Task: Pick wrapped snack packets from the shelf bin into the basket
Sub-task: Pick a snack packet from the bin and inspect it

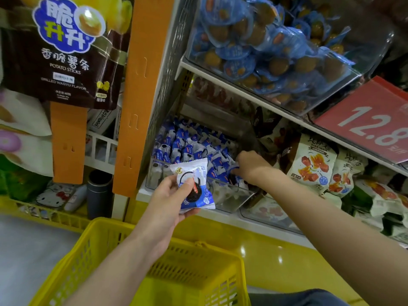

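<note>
Holding above a yellow slotted plastic basket (198,270), in left hand (170,195), a white-and-blue wrapped cookie packet (194,184), pinching it between thumb and curled fingers. Farther in, reaching right hand (251,166) into a clear plastic shelf bin (229,195), curling its fingers round one blue-and-white wrapped packet (234,170) among the heaped packets (189,144). Beyond, facing a red price sign (371,120) on the upper shelf.

Dark potato-sticks bag (64,62) upper left, orange upright (141,96), red price sign (371,127) at right.
</note>
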The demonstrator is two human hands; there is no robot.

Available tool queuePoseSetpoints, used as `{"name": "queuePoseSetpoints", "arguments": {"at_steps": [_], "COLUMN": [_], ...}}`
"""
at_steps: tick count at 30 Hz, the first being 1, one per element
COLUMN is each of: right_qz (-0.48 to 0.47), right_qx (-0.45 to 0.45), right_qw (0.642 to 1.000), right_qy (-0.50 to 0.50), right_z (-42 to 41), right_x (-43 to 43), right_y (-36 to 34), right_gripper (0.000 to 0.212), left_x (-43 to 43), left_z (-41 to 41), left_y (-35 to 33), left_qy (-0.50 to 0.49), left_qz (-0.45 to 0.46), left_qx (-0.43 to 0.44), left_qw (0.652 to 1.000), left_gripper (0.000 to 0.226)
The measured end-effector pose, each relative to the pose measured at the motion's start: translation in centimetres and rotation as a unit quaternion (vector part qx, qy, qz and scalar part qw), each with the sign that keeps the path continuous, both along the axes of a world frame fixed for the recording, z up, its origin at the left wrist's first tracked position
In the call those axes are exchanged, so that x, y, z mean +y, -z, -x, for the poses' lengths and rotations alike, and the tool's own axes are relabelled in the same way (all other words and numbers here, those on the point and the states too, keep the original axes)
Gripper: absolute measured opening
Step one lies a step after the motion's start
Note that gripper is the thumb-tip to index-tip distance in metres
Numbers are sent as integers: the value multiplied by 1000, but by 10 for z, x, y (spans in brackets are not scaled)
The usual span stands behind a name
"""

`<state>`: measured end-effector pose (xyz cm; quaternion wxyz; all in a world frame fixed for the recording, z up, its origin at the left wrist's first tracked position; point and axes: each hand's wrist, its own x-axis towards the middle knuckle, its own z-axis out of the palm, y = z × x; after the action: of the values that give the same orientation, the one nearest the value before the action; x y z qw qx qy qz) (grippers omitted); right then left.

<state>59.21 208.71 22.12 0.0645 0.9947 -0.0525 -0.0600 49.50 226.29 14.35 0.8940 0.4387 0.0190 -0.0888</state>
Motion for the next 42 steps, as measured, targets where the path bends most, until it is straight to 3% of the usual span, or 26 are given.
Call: {"name": "queuePoseSetpoints", "arguments": {"at_steps": [5,9,12,16,19,21,27,32,35,38,42], "right_qz": [19,63,85,-46,-153,-183,-222,-353,-399,-373,-160], "right_qx": [19,-62,-42,43,69,63,28,86,109,129,70], "right_qw": [1000,996,996,998,985,981,975,921,895,910,982], "right_qy": [11,0,3,28,35,21,-6,143,169,130,71], "right_z": [-6,-5,-5,-8,-10,-10,-11,-9,-13,-12,-15], "right_x": [4,5,4,-2,-7,-10,-16,-13,-16,-17,-11], "right_y": [5,5,6,6,0,-2,3,19,21,13,5], "right_gripper": [34,25,25,33,25,18,29,44,54,38,17], "left_x": [2,4,3,2,2,2,0,5,4,1,2], "left_z": [0,0,1,3,3,3,0,-4,-4,-2,-1], "left_y": [-2,-5,-6,-7,-8,-7,-6,-7,-6,-6,-9], "left_qy": [-3,-3,-7,-9,-9,-11,-13,-22,-24,-24,-27], "left_qz": [1,0,-8,-19,-24,-25,-40,-62,-71,-76,-74], "left_qx": [-4,-10,-15,-18,-22,-23,-3,16,21,22,21], "left_qw": [1000,1000,1000,1000,999,999,999,998,997,997,997], "left_gripper": [12,11,12,12,13,16,10,6,8,7,4]}}
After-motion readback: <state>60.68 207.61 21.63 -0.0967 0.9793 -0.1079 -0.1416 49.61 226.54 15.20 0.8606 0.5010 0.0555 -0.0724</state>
